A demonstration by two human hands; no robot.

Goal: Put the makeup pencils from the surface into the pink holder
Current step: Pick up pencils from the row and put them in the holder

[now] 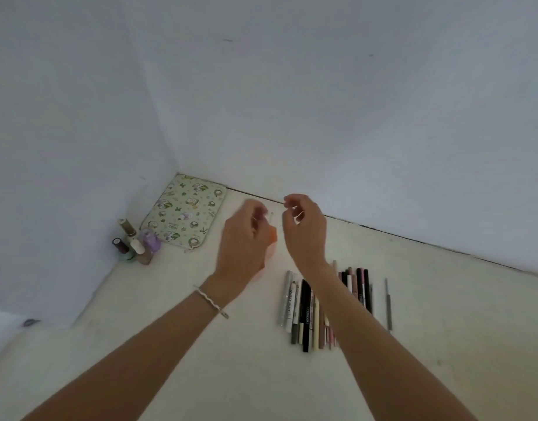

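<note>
The left hand (246,241) is motion-blurred, so I cannot tell its grip; one thin pale stick (270,218) shows at its fingertips. It hides most of the one translucent pink holder (272,237). The right hand (304,230) hovers just beside, fingers loosely curled, nothing seen in them. Under its forearm, a row of over a dozen makeup pencils (305,314) lies on the cream tabletop (231,360). Four nail-polish bottles (137,244) stand left.

Soft, even, shadowless light; left hand (246,238) motion-blurred; wide-angle bending at edges.
</note>
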